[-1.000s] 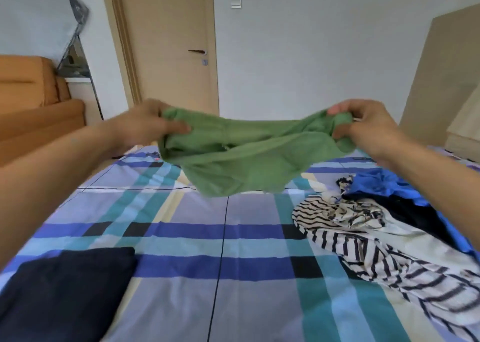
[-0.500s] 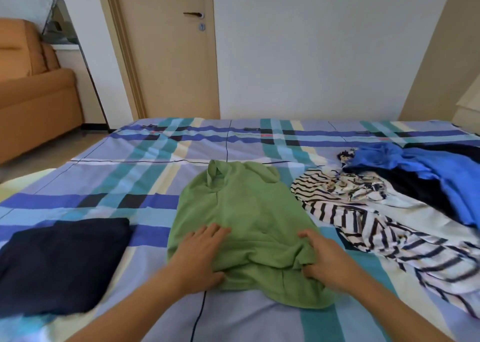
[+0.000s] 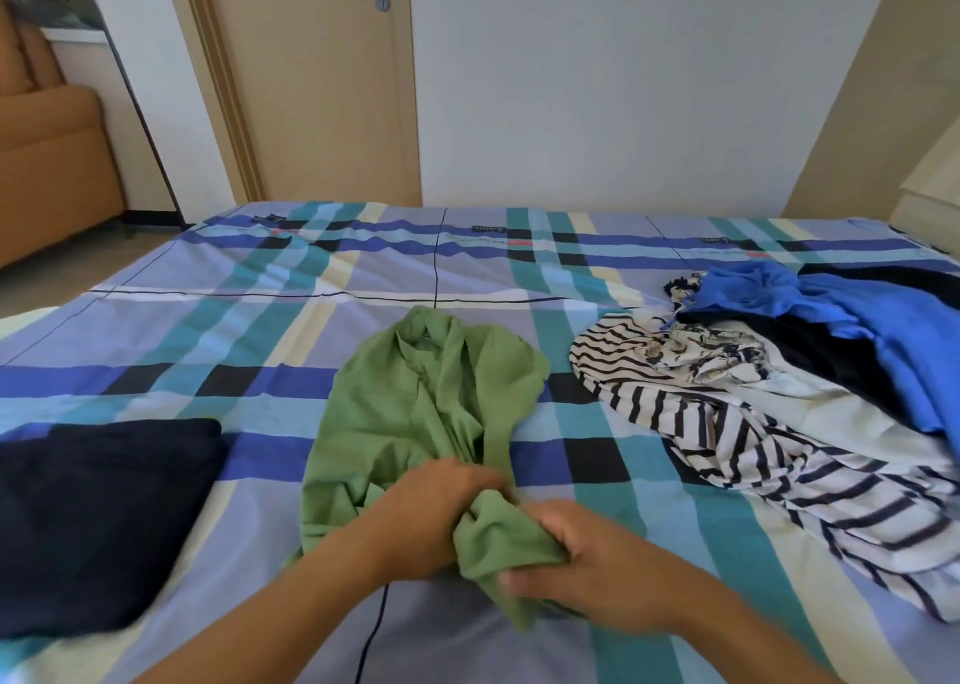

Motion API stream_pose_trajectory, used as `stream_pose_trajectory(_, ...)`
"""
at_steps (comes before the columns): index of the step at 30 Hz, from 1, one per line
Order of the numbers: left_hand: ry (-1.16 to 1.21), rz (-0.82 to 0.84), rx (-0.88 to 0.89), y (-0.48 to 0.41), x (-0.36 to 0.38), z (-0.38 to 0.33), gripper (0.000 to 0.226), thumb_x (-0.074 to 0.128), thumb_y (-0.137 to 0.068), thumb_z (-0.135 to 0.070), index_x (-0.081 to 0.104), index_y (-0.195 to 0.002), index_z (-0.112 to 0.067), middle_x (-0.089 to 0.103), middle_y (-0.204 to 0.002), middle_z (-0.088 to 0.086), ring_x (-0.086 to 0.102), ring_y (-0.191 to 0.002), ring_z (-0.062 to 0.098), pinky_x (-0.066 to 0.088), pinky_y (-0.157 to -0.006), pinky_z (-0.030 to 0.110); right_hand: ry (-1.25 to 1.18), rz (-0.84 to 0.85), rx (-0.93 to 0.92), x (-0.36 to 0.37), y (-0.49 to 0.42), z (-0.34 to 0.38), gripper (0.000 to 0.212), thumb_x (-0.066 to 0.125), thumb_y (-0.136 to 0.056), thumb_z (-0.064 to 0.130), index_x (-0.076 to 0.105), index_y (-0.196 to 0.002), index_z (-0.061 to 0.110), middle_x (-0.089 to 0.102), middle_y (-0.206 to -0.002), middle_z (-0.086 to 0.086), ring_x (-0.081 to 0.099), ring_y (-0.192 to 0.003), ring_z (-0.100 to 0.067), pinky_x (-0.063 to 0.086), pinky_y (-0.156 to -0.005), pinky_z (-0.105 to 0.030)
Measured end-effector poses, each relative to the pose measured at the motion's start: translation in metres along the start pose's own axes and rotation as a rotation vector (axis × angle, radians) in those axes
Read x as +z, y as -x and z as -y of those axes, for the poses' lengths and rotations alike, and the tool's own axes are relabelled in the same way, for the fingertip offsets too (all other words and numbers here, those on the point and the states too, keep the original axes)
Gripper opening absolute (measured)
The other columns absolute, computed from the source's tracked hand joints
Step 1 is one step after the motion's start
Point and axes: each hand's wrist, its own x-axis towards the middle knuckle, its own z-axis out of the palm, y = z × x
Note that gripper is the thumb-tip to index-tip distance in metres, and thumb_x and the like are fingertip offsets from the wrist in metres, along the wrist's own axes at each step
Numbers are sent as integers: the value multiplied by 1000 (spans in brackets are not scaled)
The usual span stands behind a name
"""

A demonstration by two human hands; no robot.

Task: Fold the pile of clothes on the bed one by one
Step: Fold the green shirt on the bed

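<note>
Head view: both hands, left (image 3: 415,517) and right (image 3: 587,559), clamped on bunched near hem of green shirt (image 3: 415,413) mid-bed (image 3: 311,278); best spread it flat toward near edge before folding.

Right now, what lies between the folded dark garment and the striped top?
The green shirt lies there on the sheet, its near end gripped by the left hand and right hand; head view.

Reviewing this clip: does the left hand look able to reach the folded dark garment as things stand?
Probably yes, once freed: the folded dark garment lies uncovered on the bed to the side of the left hand, with nothing between them, but that hand grips the green shirt.
</note>
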Motion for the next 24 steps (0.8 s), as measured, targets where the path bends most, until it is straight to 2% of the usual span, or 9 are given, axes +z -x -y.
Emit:
stream_pose_trajectory(1, 12, 6, -1, 3, -6, -4, 10, 57, -78, -36, 61, -83, -28, 65, -78, -9, 50, -66, 6, 40, -63, 26, 13, 70, 20, -5, 2, 1, 29, 76, -85, 38, 64, -112, 40, 67, -107, 19, 63, -100, -2, 52, -93, -30)
stream_pose_trajectory(3, 108, 46, -13, 8, -17, -15, 9, 58, -79, -26, 55, -72, -22, 59, -67, -6, 45, -59, 7, 35, -57, 22, -74, 164, 49, -16, 6, -4, 46, 78, -81, 44, 62, -124, 33, 68, -122, 7, 64, -114, -16, 51, -100, -40)
stream_pose_trajectory(6, 290, 240, -24, 16, -33, -40, 28, 55, -84, -26, 63, -93, -1, 66, -91, 4, 50, -79, 4, 42, -68, 20, -213, -112, 91, -27, -1, -23, 35, 72, -84, 53, 69, -107, 28, 73, -102, -3, 69, -97, -19, 52, -94, -49)
stream_pose_trajectory(9, 254, 599, -17, 25, -36, -53, 34, 57, -93, -16, 60, -126, -10, 62, -125, 5, 52, -99, 1, 37, -76, 4, -229, -526, 229, -31, -23, -53, 18, 69, -91, 35, 65, -100, 21, 70, -95, -7, 67, -87, -15, 54, -91, -47)
stream_pose_trajectory(13, 368, 806, -55, 23, -38, -48, 37, 65, -92, -14, 58, -128, -16, 65, -126, 5, 57, -100, 1, 44, -90, 13, -476, -546, 294, -25, -53, -64, 45, 76, -87, 27, 52, -125, 26, 59, -118, -1, 63, -107, -16, 54, -95, -36)
stream_pose_trajectory(15, 499, 709, -115, 20, -38, -45, 32, 69, -92, -20, 61, -122, -12, 68, -121, 7, 61, -96, 6, 49, -93, 23, -658, -584, 232, -24, -73, -68, 58, 80, -84, 19, 48, -132, 25, 62, -121, -5, 66, -108, -20, 54, -92, -34)
stream_pose_trajectory(19, 643, 45, -354, 13, -26, -23, 36, 66, -78, -50, 67, -101, -23, 69, -99, -5, 67, -90, 18, 57, -86, 39, -880, -665, 212, -28, -104, -71, 48, 73, -85, 1, 58, -129, 13, 70, -115, -12, 69, -91, -21, 53, -67, -27)
stream_pose_trajectory(22, 791, -266, -597, 8, -24, -4, 21, 67, -90, -38, 67, -100, -19, 67, -99, 3, 66, -84, 17, 59, -81, 40, -950, -577, 189, -29, -100, -59, 42, 67, -85, -8, 62, -126, 1, 73, -99, -13, 70, -76, -17, 54, -58, -24)
stream_pose_trajectory(24, 934, -388, -709, 2, -27, 5, 21, 62, -96, -32, 66, -105, -14, 68, -106, 10, 67, -87, 16, 59, -79, 35, -986, -401, 133, -29, -84, -41, 44, 67, -82, -11, 58, -124, 1, 71, -96, -14, 70, -73, -19, 56, -58, -27)
